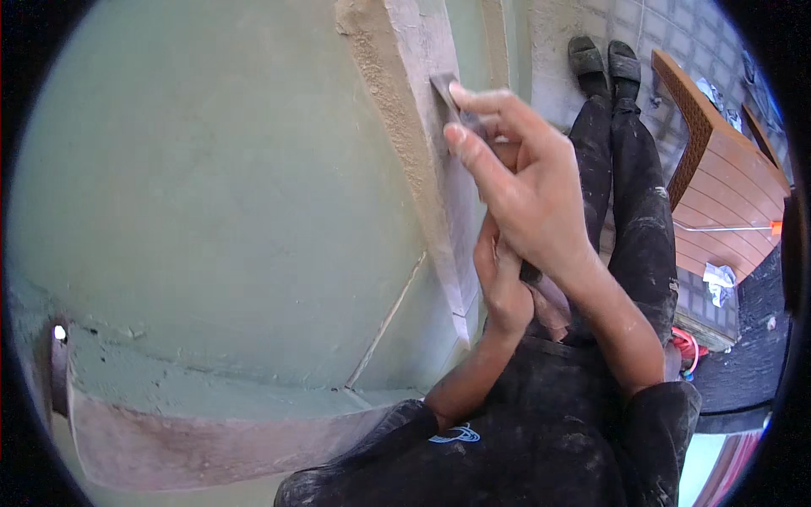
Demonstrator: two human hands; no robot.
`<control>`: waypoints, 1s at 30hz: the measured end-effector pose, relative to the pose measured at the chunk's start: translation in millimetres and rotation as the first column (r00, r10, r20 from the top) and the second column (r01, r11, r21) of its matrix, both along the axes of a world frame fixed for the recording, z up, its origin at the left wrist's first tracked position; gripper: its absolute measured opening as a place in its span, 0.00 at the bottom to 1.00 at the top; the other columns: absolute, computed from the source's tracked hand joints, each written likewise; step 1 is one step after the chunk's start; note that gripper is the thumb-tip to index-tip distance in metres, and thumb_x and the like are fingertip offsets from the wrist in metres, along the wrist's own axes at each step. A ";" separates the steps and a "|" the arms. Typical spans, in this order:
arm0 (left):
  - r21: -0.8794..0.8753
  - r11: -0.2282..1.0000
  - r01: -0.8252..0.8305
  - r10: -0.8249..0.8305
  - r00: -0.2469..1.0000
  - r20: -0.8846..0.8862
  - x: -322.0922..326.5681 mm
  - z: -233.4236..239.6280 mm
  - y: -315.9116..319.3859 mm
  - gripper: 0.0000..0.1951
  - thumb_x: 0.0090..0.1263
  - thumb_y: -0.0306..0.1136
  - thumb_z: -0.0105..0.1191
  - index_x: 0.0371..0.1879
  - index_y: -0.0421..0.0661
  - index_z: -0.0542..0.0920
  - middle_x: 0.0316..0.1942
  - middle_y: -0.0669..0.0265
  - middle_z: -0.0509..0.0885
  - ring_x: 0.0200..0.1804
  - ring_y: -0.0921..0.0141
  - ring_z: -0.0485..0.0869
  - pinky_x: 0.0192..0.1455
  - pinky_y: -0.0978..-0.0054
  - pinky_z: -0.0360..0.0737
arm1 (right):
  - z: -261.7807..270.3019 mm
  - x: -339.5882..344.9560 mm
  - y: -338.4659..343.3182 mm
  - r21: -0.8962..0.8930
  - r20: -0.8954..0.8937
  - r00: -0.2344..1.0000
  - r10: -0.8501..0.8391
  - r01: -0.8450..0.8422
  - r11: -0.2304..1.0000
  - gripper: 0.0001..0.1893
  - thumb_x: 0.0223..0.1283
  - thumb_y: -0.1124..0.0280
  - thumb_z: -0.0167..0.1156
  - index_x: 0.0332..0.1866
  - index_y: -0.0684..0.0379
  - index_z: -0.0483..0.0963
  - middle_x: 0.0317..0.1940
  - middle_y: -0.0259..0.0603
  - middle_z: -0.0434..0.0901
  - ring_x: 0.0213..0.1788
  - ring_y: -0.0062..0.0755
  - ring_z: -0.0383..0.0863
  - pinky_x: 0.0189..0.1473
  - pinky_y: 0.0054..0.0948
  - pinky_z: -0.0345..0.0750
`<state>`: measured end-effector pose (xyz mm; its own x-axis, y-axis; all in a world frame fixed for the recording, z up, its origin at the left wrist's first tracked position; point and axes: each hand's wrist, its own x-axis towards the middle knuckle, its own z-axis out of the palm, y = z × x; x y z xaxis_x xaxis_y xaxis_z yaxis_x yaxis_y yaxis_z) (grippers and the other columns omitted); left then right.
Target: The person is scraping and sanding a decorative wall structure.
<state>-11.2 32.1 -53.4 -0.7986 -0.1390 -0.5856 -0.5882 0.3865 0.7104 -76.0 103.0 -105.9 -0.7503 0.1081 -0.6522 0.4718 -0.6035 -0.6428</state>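
Observation:
Thumb and fingers of my right hand (538, 184) grip a flat metal scraper blade (447, 95), partly hidden by the fingers. One end of the blade meets or nearly meets a smooth whitish plaster strip (427, 57) on the wall. My left hand (507, 291) is lower and closer to my body, beside the same strip, with its fingers curled. A dark handle-like piece (530, 272) shows between the hands; whether my left hand holds it is unclear. Rough beige plaster (380, 95) borders the whitish strip on the pale green wall (222, 190).
A thin pale line (386, 317) slants down the wall to a ledge with a whitish, stained face (222, 443). At right stands brown slatted furniture (728, 196), with a crumpled white wrapper (720, 284) near it. Slippered feet (605, 63) rest on the tiled floor (608, 19).

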 end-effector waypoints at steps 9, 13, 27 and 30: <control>-0.314 0.915 0.252 -0.303 0.945 -0.125 28.5 -9.4 -9.9 0.21 0.83 0.35 0.39 0.63 0.30 0.74 0.58 0.50 0.80 0.60 0.57 0.78 0.65 0.60 0.71 | 0.8 16.7 -4.8 0.040 -0.025 0.999 0.022 -0.021 0.999 0.16 0.68 0.71 0.66 0.58 0.63 0.80 0.25 0.29 0.72 0.28 0.10 0.66 0.29 0.19 0.64; -0.337 0.920 0.202 -0.269 0.949 -0.167 39.9 -4.6 -22.0 0.22 0.82 0.36 0.41 0.63 0.32 0.76 0.57 0.50 0.81 0.59 0.56 0.80 0.65 0.61 0.73 | -2.8 12.5 -14.3 0.061 -0.092 0.996 -0.019 0.025 0.998 0.16 0.72 0.71 0.64 0.61 0.63 0.79 0.29 0.21 0.73 0.30 0.05 0.65 0.30 0.14 0.60; 0.246 0.966 -0.080 0.063 0.995 0.076 7.8 -21.7 -6.9 0.26 0.84 0.40 0.37 0.71 0.31 0.68 0.60 0.56 0.77 0.61 0.67 0.77 0.63 0.71 0.72 | -22.6 -4.3 3.1 0.213 -0.021 1.000 -0.016 0.020 0.977 0.14 0.66 0.66 0.67 0.51 0.64 0.83 0.17 0.29 0.65 0.23 0.15 0.62 0.24 0.26 0.59; 0.371 0.899 -0.232 0.203 0.972 0.118 -4.7 -35.7 11.6 0.25 0.84 0.39 0.36 0.69 0.31 0.70 0.58 0.55 0.78 0.61 0.66 0.77 0.63 0.71 0.73 | -25.0 -12.9 11.1 0.102 0.003 1.000 -0.014 0.013 0.995 0.13 0.67 0.66 0.67 0.49 0.65 0.82 0.16 0.28 0.65 0.22 0.15 0.61 0.24 0.25 0.59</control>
